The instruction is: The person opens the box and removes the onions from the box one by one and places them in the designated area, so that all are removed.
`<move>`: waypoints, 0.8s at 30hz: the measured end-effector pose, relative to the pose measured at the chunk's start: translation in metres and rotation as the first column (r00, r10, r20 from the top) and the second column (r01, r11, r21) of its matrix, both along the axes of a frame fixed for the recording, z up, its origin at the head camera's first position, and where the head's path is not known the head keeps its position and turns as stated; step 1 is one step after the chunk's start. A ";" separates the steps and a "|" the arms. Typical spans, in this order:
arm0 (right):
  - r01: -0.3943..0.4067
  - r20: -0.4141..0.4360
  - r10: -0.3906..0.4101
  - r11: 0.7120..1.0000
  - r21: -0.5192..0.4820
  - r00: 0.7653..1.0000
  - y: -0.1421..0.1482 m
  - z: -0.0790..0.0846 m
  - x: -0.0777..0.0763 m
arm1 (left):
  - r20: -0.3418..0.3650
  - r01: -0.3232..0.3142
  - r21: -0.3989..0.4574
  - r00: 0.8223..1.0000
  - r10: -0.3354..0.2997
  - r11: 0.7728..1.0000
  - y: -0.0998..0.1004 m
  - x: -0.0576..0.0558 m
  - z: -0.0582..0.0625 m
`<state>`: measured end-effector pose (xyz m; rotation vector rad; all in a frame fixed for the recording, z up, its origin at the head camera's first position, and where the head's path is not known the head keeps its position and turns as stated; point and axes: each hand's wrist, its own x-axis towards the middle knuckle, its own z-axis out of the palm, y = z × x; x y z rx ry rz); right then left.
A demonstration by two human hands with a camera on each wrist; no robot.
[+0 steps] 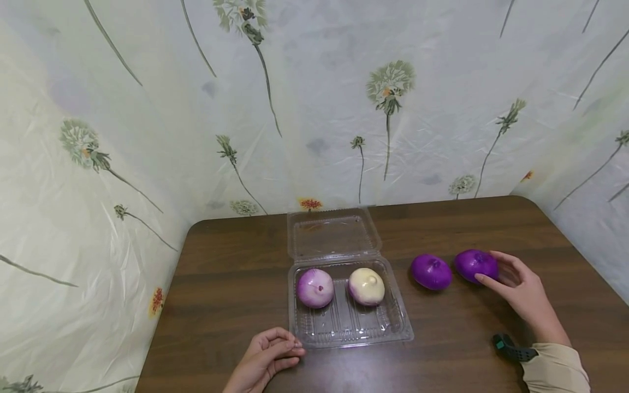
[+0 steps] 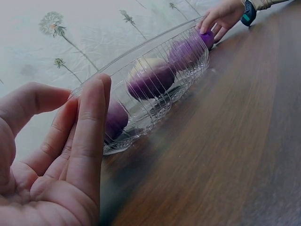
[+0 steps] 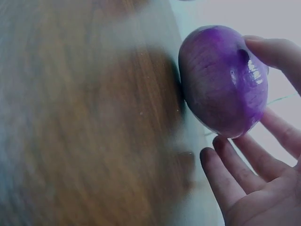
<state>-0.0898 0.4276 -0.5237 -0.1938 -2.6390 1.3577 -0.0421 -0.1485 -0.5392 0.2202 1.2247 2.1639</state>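
A clear plastic clamshell container [image 1: 351, 330] lies on the table with its lid folded back. Two onions sit inside it: a pink-purple onion [image 1: 315, 288] on the left and a cream onion [image 1: 366, 286] with purple sides on the right. My left hand [image 1: 267, 357] pinches the container's near left corner between thumb and fingertips, as the left wrist view shows closely. To the right of the container, my right hand [image 1: 526, 289] grips a glossy purple onion [image 1: 475, 265], thumb on one side and fingers on the other. Just left of it rests another purple onion [image 1: 432, 272].
The brown wooden table [image 1: 231, 284] has rounded far corners. Its back and left edges meet a plastic sheet [image 1: 314, 109] printed with dandelions. The container's open lid [image 1: 334, 234] reaches the back edge. A dark wristband [image 1: 513, 349] is on my right wrist.
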 end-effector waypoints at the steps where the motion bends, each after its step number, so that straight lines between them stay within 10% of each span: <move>1: -0.002 -0.006 0.002 1.000 0.000 1.000 0.000 0.000 0.000 | 0.001 -0.001 -0.003 1.000 0.001 1.000 0.000 0.000 0.000; 24: 0.083 -0.114 -0.072 0.992 0.093 0.991 -0.020 0.035 -0.002 | 0.007 -0.014 -0.024 1.000 0.014 1.000 -0.001 0.001 0.004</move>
